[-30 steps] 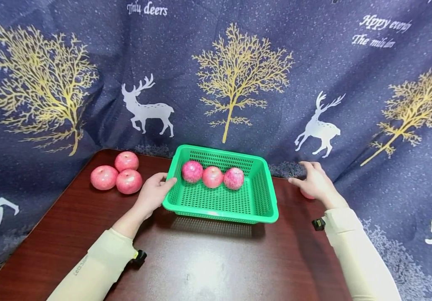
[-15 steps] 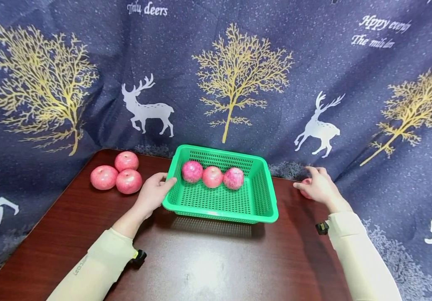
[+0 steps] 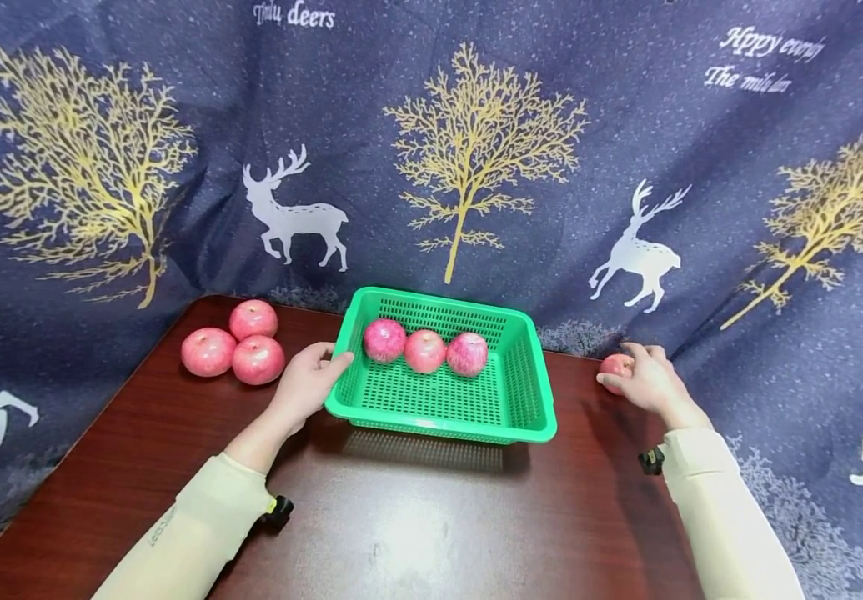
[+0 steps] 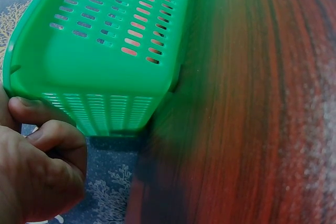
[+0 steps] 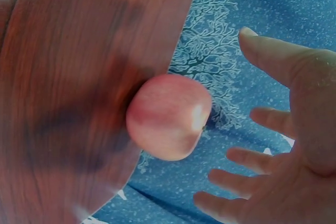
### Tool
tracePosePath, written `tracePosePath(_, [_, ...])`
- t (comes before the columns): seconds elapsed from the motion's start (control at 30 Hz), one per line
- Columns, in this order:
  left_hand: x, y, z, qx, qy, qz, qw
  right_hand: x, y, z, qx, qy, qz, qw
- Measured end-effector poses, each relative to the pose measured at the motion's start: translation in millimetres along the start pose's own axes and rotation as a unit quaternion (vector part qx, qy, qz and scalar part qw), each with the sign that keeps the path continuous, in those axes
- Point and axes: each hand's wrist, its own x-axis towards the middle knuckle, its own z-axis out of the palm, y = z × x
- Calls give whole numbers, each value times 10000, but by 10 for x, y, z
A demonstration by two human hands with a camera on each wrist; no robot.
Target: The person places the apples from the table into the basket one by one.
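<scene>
My left hand (image 3: 309, 385) grips the left rim of a green plastic basket (image 3: 431, 427), thumb over the edge. In the left wrist view, the curled fingers (image 4: 60, 137) are at the rim of the basket (image 4: 63, 72). Three apples lie in a row inside, the middle apple (image 3: 424, 352) paler than its neighbours. At the table's far right corner sits a single apple (image 3: 615, 372). My right hand (image 3: 654, 385) is right beside it, partly covering it in the head view. The right wrist view shows that hand's fingers (image 5: 239, 183) spread and apart from the apple (image 5: 169, 117).
Three more apples (image 3: 258, 361) are grouped on the table's back left corner. The dark red wooden table (image 3: 544, 525) ends at a navy curtain (image 3: 371, 100) printed with deer and trees, which hangs close behind the basket.
My right hand has drawn slightly right and toward me, uncovering more of the lone apple. The left hand and the basket stay where they were.
</scene>
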Motion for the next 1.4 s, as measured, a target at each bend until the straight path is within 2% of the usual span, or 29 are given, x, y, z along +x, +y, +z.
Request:
tracePosePath(0.43, [1,22,-3,17,38,9,10000,-24,122,108,72,-133,28,9999])
tracePosePath(0.8, [-1,5,-6,-74,13,-81,9999,-61,102,155,75,-447,172,9988])
tracePosePath(1.1, [-12,-24,14,-219,-45,-85,9997,-52,166,223,64,-422,132,9990])
tracePosePath(1.4, [-7,-12,6,-135,-4,-8,9999,4,197,275,89,-325,243,9991])
